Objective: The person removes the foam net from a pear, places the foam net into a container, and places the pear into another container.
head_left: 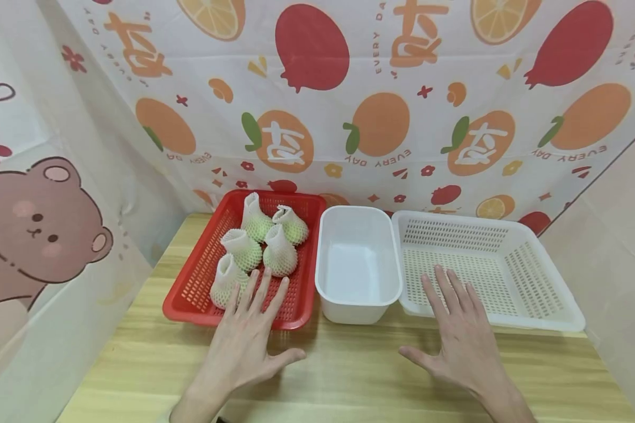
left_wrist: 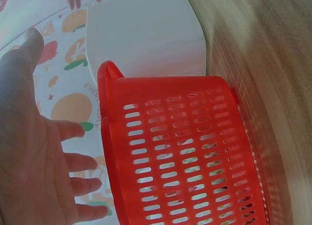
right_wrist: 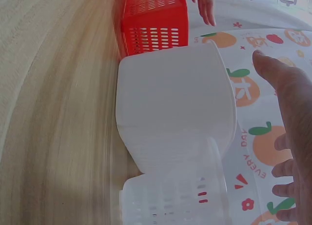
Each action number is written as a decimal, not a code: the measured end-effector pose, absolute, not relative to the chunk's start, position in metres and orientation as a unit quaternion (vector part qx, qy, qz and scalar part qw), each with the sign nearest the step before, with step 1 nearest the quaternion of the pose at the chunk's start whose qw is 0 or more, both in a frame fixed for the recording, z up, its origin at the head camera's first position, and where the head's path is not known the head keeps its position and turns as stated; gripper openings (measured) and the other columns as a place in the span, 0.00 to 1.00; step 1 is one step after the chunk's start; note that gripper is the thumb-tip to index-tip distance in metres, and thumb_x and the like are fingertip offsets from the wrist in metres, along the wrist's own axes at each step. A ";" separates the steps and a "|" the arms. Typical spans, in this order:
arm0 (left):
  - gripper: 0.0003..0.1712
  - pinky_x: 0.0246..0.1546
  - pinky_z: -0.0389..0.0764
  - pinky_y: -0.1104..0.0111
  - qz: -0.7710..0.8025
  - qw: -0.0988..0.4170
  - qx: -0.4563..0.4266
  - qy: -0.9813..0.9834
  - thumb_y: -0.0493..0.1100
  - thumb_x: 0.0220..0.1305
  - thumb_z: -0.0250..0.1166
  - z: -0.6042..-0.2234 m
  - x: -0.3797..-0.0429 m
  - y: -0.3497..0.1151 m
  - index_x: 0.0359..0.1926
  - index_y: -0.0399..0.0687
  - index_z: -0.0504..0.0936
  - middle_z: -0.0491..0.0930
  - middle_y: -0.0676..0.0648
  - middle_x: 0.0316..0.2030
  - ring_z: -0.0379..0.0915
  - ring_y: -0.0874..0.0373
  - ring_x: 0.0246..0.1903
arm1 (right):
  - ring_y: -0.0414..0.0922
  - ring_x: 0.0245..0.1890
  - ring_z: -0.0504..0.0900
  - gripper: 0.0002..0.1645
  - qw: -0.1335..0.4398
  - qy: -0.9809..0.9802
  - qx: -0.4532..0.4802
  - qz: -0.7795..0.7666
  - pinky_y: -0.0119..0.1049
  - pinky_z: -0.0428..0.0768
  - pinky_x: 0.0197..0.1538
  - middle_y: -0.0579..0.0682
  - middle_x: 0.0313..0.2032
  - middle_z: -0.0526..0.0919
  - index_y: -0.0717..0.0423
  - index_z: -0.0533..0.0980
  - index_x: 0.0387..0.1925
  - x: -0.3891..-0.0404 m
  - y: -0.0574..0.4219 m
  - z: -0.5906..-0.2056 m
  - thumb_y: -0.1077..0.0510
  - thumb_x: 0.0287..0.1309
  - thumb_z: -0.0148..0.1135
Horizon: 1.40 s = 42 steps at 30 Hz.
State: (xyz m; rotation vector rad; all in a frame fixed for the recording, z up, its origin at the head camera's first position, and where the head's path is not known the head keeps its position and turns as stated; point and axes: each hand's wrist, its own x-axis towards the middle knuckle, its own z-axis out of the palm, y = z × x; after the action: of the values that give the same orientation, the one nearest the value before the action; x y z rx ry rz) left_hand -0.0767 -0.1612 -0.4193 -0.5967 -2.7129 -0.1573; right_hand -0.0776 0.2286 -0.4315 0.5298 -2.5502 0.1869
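Observation:
Fingers spread, my left hand [head_left: 247,341] hovers at the near side of a red plastic basket [head_left: 190,288] and holds nothing. Inside that basket lie several pale green fruits, each in a white foam net sleeve [head_left: 280,252]; their exact kind is hidden by the sleeves. My right hand [head_left: 463,341], also spread and holding nothing, is over the near edge of a white slotted basket [head_left: 540,276]. Between the two baskets stands a deep white tub [head_left: 357,311] with nothing in it. In the left wrist view the palm of the left hand [left_wrist: 34,156] is beside the red basket's rim.
All three containers stand side by side on a wood-grain table [head_left: 344,376]. Behind them hangs a white fruit-print curtain [head_left: 328,129]. A bear-print cloth [head_left: 42,235] covers the left side, and a plain pale wall [head_left: 624,235] is at the right.

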 end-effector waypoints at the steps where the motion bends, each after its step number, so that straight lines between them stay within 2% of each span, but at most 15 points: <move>1: 0.67 0.77 0.59 0.36 -0.056 0.179 -0.211 -0.959 0.92 0.56 0.45 -0.419 -0.077 -0.161 0.80 0.49 0.65 0.58 0.35 0.81 0.52 0.34 0.81 | 0.60 0.81 0.57 0.73 0.261 -0.943 0.196 0.070 0.40 0.31 0.87 0.56 0.85 0.51 0.51 0.55 0.83 -0.078 0.229 -0.432 0.05 0.53 0.35; 8: 0.67 0.78 0.56 0.40 -0.057 0.196 -0.213 -0.955 0.92 0.57 0.43 -0.420 -0.077 -0.164 0.81 0.49 0.63 0.58 0.36 0.82 0.52 0.35 0.81 | 0.61 0.80 0.58 0.73 0.270 -0.939 0.198 0.079 0.38 0.32 0.87 0.58 0.84 0.55 0.54 0.57 0.82 -0.077 0.231 -0.433 0.06 0.54 0.35; 12: 0.67 0.86 0.37 0.51 -0.056 0.211 -0.215 -0.952 0.91 0.58 0.43 -0.421 -0.077 -0.168 0.81 0.48 0.63 0.59 0.35 0.81 0.54 0.34 0.80 | 0.62 0.80 0.59 0.73 0.274 -0.937 0.201 0.085 0.39 0.32 0.87 0.59 0.83 0.56 0.55 0.57 0.82 -0.077 0.233 -0.436 0.06 0.55 0.34; 15: 0.66 0.85 0.21 0.62 -0.054 0.216 -0.218 -0.950 0.91 0.58 0.46 -0.420 -0.076 -0.171 0.80 0.47 0.63 0.61 0.34 0.80 0.55 0.33 0.79 | 0.61 0.81 0.58 0.73 0.274 -0.936 0.205 0.086 0.39 0.33 0.87 0.58 0.84 0.55 0.53 0.56 0.83 -0.077 0.234 -0.438 0.06 0.55 0.35; 17: 0.66 0.84 0.19 0.63 -0.049 0.217 -0.219 -0.950 0.90 0.57 0.47 -0.420 -0.076 -0.173 0.80 0.47 0.63 0.61 0.34 0.80 0.56 0.33 0.79 | 0.59 0.82 0.57 0.72 0.275 -0.935 0.208 0.087 0.39 0.34 0.87 0.57 0.84 0.54 0.53 0.56 0.83 -0.077 0.235 -0.439 0.06 0.55 0.36; 19: 0.66 0.86 0.24 0.57 -0.044 0.219 -0.221 -0.949 0.90 0.57 0.48 -0.419 -0.076 -0.176 0.81 0.48 0.62 0.62 0.34 0.80 0.57 0.33 0.78 | 0.56 0.84 0.53 0.72 0.272 -0.935 0.210 0.087 0.39 0.33 0.87 0.57 0.84 0.54 0.53 0.56 0.83 -0.077 0.236 -0.439 0.06 0.55 0.36; 21: 0.66 0.86 0.36 0.47 -0.040 0.223 -0.224 -0.948 0.90 0.57 0.47 -0.417 -0.078 -0.179 0.81 0.48 0.62 0.63 0.34 0.79 0.57 0.32 0.78 | 0.55 0.85 0.51 0.73 0.268 -0.936 0.210 0.085 0.39 0.33 0.87 0.57 0.84 0.54 0.53 0.56 0.83 -0.076 0.238 -0.440 0.06 0.54 0.37; 25: 0.66 0.76 0.61 0.38 -0.032 0.227 -0.229 -0.946 0.90 0.58 0.46 -0.413 -0.081 -0.189 0.80 0.48 0.63 0.65 0.33 0.78 0.58 0.31 0.78 | 0.58 0.83 0.54 0.73 0.264 -0.938 0.211 0.081 0.40 0.33 0.87 0.57 0.84 0.54 0.55 0.57 0.82 -0.076 0.241 -0.440 0.06 0.54 0.37; 30: 0.66 0.74 0.66 0.38 -0.022 0.209 -0.223 -0.952 0.91 0.58 0.44 -0.408 -0.083 -0.205 0.80 0.48 0.63 0.64 0.34 0.79 0.60 0.32 0.78 | 0.60 0.82 0.56 0.73 0.265 -0.938 0.210 0.079 0.40 0.33 0.87 0.57 0.84 0.54 0.57 0.59 0.81 -0.075 0.245 -0.439 0.06 0.55 0.37; 32: 0.66 0.76 0.63 0.39 -0.023 0.201 -0.219 -0.955 0.90 0.57 0.48 -0.408 -0.083 -0.211 0.80 0.48 0.63 0.63 0.35 0.79 0.59 0.34 0.78 | 0.60 0.82 0.56 0.73 0.264 -0.938 0.210 0.079 0.39 0.32 0.87 0.57 0.84 0.54 0.56 0.58 0.82 -0.075 0.247 -0.438 0.06 0.54 0.37; 34: 0.66 0.82 0.53 0.42 -0.024 0.200 -0.218 -0.955 0.89 0.56 0.51 -0.407 -0.083 -0.218 0.80 0.48 0.63 0.62 0.35 0.80 0.58 0.34 0.79 | 0.61 0.82 0.56 0.73 0.263 -0.938 0.211 0.080 0.38 0.31 0.87 0.57 0.84 0.54 0.54 0.56 0.83 -0.075 0.248 -0.437 0.06 0.54 0.38; 36: 0.66 0.87 0.38 0.51 -0.024 0.204 -0.219 -0.954 0.89 0.56 0.53 -0.406 -0.084 -0.224 0.80 0.47 0.63 0.62 0.35 0.80 0.57 0.36 0.80 | 0.60 0.82 0.55 0.73 0.265 -0.937 0.212 0.080 0.37 0.30 0.87 0.57 0.84 0.55 0.54 0.56 0.83 -0.074 0.249 -0.437 0.06 0.54 0.38; 38: 0.66 0.86 0.27 0.61 -0.022 0.215 -0.222 -0.951 0.90 0.58 0.48 -0.406 -0.085 -0.231 0.80 0.46 0.63 0.64 0.35 0.79 0.56 0.38 0.81 | 0.57 0.84 0.52 0.73 0.268 -0.936 0.213 0.079 0.37 0.31 0.87 0.58 0.84 0.55 0.55 0.57 0.82 -0.074 0.250 -0.438 0.07 0.55 0.38; 39: 0.66 0.85 0.24 0.65 -0.022 0.222 -0.226 -0.948 0.90 0.58 0.46 -0.405 -0.086 -0.234 0.80 0.45 0.64 0.65 0.35 0.78 0.56 0.39 0.81 | 0.55 0.85 0.50 0.73 0.270 -0.936 0.213 0.078 0.37 0.31 0.87 0.58 0.84 0.56 0.56 0.58 0.82 -0.073 0.251 -0.438 0.07 0.55 0.38; 42: 0.67 0.86 0.25 0.63 -0.023 0.237 -0.237 -0.942 0.90 0.60 0.40 -0.404 -0.090 -0.243 0.80 0.43 0.62 0.68 0.33 0.76 0.52 0.42 0.83 | 0.51 0.87 0.46 0.73 0.277 -0.934 0.214 0.075 0.37 0.32 0.87 0.58 0.83 0.56 0.58 0.60 0.80 -0.073 0.253 -0.438 0.07 0.55 0.36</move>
State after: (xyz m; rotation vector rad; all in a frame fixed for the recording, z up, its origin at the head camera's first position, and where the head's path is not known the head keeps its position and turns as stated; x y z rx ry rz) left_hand -0.0899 -0.2429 -0.4037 -0.6494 -2.5824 -0.0636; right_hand -0.0725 0.2525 -0.4380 0.5746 -2.5065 0.2021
